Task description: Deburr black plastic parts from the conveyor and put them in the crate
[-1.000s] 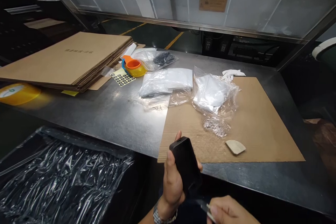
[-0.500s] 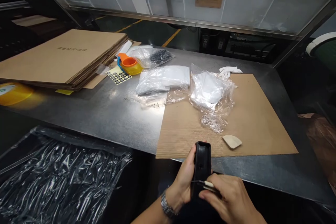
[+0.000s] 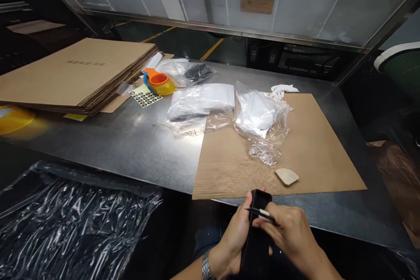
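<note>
My left hand (image 3: 233, 235) is closed round a long black hollow part (image 3: 256, 245) that has an opening at its upper end. In my right hand (image 3: 293, 227) a slim tool (image 3: 264, 213) with a pale handle section and a thin dark tip is pinched between thumb and fingers. The tip lies across the upper part of the black piece; whether it touches cannot be made out. Both hands are in front of the table's near edge. Just beyond them, a beige fan-shaped piece (image 3: 287, 176) rests on a flat cardboard sheet (image 3: 328, 157).
Clear bags with white contents (image 3: 203, 98) lie mid-table, with crumpled plastic (image 3: 264, 151) nearby. A white glove (image 3: 284, 89) is behind. Further left are an orange-and-yellow tape dispenser (image 3: 160, 81), a sticker sheet (image 3: 144, 96) and stacked cardboard (image 3: 72, 74). Black plastic sheeting (image 3: 78, 223) fills the lower left.
The black part has shifted slightly right and down with my left hand. My right hand has raised the tool's tip from the part's lower portion towards its upper end.
</note>
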A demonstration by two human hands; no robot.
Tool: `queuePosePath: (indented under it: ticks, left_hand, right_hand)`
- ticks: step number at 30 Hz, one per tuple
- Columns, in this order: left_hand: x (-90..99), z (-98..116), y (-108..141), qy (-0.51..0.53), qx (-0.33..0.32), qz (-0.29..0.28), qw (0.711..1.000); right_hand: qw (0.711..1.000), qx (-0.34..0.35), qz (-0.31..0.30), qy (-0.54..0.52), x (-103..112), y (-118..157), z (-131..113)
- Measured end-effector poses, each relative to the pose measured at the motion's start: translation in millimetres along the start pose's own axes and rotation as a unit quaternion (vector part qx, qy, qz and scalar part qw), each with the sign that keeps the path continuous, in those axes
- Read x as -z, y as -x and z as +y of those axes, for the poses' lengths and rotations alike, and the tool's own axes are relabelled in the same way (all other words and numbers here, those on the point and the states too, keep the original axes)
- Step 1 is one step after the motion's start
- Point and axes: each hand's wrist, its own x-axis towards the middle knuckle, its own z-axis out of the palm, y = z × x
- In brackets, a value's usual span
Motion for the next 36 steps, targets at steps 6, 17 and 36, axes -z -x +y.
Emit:
queuePosePath:
  ticks: [6, 17, 36]
  left_hand:
    - [0.5, -8.4, 8.9, -0.086, 0.041, 0.025, 0.995]
    - [11.1, -14.8, -1.9, -0.072, 0.016, -0.047, 0.996]
    - [19.8, -23.1, -9.5, -0.082, 0.064, 0.005, 0.995]
  right_hand:
    - [0.996, -0.050, 0.015, -0.076, 13.4, -10.4, 16.9]
    - [0.977, -0.051, -0.072, -0.193, 16.7, -17.9, 18.4]
    - [0.970, -0.084, -0.068, -0.217, 9.4, -15.1, 24.7]
